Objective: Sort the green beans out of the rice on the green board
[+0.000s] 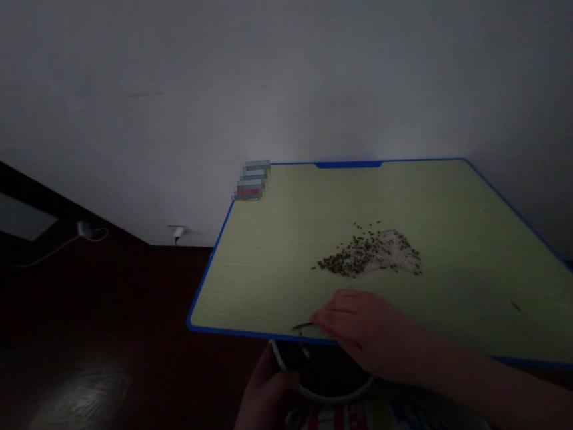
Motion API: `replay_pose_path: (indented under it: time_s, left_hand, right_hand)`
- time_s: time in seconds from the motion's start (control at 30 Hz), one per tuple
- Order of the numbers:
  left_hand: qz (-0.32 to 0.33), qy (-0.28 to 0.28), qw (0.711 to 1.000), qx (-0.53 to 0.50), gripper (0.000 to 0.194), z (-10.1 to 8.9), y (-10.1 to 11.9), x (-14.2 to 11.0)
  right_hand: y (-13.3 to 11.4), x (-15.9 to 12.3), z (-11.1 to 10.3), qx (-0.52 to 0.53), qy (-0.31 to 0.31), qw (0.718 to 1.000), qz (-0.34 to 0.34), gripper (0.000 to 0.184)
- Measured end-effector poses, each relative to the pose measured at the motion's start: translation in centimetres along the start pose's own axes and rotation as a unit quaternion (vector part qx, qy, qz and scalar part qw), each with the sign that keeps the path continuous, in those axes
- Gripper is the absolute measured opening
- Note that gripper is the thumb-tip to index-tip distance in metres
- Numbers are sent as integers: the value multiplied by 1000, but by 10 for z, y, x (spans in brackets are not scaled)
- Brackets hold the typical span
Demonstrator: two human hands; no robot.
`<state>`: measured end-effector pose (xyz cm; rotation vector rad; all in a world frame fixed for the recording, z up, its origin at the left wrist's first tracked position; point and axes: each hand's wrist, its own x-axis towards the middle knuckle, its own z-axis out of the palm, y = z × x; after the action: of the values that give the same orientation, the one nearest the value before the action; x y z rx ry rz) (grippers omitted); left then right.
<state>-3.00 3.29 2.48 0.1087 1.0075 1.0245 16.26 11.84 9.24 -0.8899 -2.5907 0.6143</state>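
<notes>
My right hand (358, 319) is closed on a thin dark stick (303, 325), whose tip rests at or just above the near edge of a pale green tabletop (440, 195) with a blue rim. A small dark bean (301, 335) lies by that edge, close to the tip. Below the edge, my left hand (269, 390) grips the white rim of a dark bowl (325, 369), thumb over the rim. Beyond my right hand spreads a loose pile of small dark beans mixed with pale grains (370, 254), the darker ones mostly to the left.
The table stands against a grey wall (273, 62). A blurred-out patch (251, 180) covers its far left corner. One small reddish sliver (516, 305) lies on the right side. A white plug (179, 232) is in the wall, above a dark floor (140, 321). Light is dim.
</notes>
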Motion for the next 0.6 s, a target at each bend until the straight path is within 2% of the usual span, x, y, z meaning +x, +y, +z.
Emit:
replay_pose_path:
  time_s: [0.17, 0.4, 0.6]
  left_hand:
    - [1, -1, 1000, 8, 53, 0, 1, -1]
    - [-17, -10, 1000, -17, 48, 5, 5, -1]
    - [-3, 2, 1000, 5, 43, -1, 4, 2]
  right_hand:
    - [-3, -15, 0, -31, 25, 999, -28, 26]
    - [-8, -20, 10, -100, 134, 984, -58, 26]
    - [-16, 3, 27, -215, 67, 973, -58, 29]
